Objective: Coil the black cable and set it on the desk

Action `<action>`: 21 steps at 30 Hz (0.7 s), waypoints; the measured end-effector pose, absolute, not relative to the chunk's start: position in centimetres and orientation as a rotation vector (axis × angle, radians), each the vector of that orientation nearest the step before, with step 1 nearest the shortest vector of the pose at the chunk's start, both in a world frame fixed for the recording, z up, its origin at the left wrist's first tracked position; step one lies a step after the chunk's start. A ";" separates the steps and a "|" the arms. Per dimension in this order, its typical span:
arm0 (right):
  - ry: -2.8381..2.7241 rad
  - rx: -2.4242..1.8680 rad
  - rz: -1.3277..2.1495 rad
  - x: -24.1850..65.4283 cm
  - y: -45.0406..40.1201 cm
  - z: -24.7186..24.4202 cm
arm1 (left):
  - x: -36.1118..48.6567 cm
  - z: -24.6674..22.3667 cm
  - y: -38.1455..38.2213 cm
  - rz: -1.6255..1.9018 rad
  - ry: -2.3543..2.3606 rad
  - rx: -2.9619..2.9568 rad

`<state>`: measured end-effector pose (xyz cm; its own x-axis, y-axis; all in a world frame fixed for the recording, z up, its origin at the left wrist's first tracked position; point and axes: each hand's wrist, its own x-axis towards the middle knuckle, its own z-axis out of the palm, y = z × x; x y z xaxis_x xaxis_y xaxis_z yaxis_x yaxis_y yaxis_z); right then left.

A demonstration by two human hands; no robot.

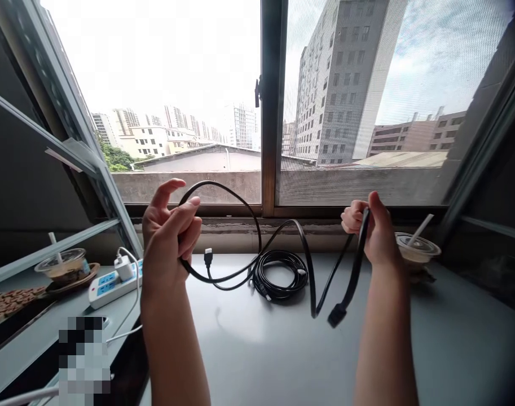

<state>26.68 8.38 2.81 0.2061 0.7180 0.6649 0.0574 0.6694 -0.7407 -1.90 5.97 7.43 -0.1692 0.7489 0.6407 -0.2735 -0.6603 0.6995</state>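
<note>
A black cable (311, 265) hangs in loose loops between my two raised hands. My left hand (170, 225) grips it with thumb and fingers curled, the index finger bent up; one loop rises beside the thumb. My right hand (371, 225) is closed around the cable near one end, and the dark plug (337, 314) dangles below that hand. The other end, a black connector with a light metal tip (208, 257), hangs right of my left wrist. Behind, a coiled black cable (278, 293) lies on the grey table (282, 355).
A white power strip (113, 296) with a plugged-in white charger (122, 267) sits at the left. Lidded cups with straws stand at far left (62, 265) and right (418, 248). A metal frame (113, 192) leans at left; a window (269, 113) is ahead.
</note>
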 end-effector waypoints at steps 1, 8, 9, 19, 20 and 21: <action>-1.320 -0.687 0.579 26.4 8.3 2.9 | -1.4 7.4 5.8 1.903 0.545 1.438; -1.340 -0.838 0.325 26.1 8.6 2.9 | 0.6 7.3 5.5 2.134 0.478 1.520; -1.343 -0.920 0.267 26.3 8.5 2.9 | 0.7 7.3 5.5 2.157 0.477 1.520; -0.994 -1.525 0.047 27.7 6.0 3.0 | 0.7 7.0 6.3 2.455 0.397 1.465; -0.964 -1.593 0.056 27.7 5.8 3.0 | 0.7 7.0 6.3 2.471 0.403 1.458; -0.965 -1.653 0.048 27.6 5.8 3.0 | 0.8 7.0 6.4 2.487 0.411 1.452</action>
